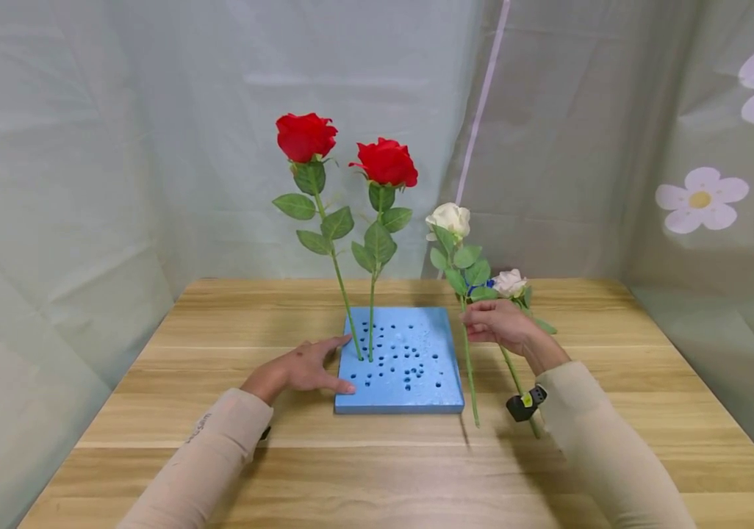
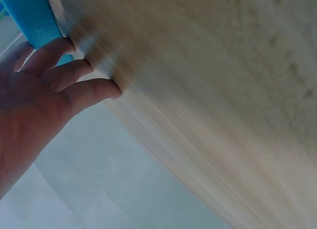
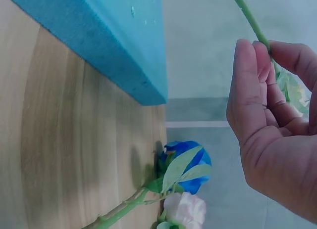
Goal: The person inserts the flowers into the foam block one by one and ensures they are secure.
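Two red roses stand with their stems in holes of a blue perforated block. My left hand rests against the block's left edge, thumb and fingers spread; in the left wrist view the hand touches the blue side. My right hand pinches the green stem of a white rose, held upright just right of the block, its lower end above the table. The right wrist view shows the hand with the stem between thumb and fingers.
On the wooden table, right of the block, lie a pale pink rose and a blue rose, partly hidden behind my right hand in the head view. Grey curtains hang behind the table and at its sides.
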The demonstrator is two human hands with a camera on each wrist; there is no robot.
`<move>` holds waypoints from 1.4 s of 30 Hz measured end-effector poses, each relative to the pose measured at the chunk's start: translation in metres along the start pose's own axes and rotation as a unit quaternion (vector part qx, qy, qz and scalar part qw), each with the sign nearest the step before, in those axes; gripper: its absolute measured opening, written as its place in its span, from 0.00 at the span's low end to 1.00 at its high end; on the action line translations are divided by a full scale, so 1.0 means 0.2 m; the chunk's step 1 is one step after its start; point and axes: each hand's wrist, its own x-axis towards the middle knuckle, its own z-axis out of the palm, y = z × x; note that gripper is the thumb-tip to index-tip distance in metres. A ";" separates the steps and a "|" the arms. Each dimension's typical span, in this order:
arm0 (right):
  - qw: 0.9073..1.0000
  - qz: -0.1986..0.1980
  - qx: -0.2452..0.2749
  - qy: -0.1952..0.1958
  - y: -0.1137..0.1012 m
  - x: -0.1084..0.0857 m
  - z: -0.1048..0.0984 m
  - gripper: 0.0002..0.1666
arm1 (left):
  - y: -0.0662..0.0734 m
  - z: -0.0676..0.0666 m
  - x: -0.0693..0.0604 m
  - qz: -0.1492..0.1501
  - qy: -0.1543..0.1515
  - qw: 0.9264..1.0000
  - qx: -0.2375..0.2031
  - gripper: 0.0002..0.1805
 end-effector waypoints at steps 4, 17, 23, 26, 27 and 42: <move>1.000 -0.012 -0.009 -0.005 -0.01 0.00 0.01 0.11 | 0.00 0.00 0.00 -0.002 -0.001 1.000 0.001 0.60; 0.998 -0.047 -0.032 0.008 -0.04 0.00 0.06 0.04 | -0.01 0.01 0.01 0.001 -0.001 1.000 0.005 0.60; 0.996 -0.063 -0.055 0.015 -0.08 -0.01 0.10 0.09 | -0.01 0.00 0.01 0.012 0.001 1.000 0.008 0.60; 0.995 -0.072 -0.067 0.016 -0.09 -0.01 0.12 0.09 | -0.01 0.00 0.00 0.019 0.000 1.000 0.007 0.59; 0.994 -0.075 -0.072 0.015 -0.10 -0.01 0.12 0.09 | -0.01 0.00 0.00 0.019 -0.001 1.000 0.007 0.59; 0.990 -0.113 -0.076 0.025 -0.24 -0.02 0.18 0.10 | -0.01 0.00 -0.01 0.015 0.001 1.000 0.000 0.59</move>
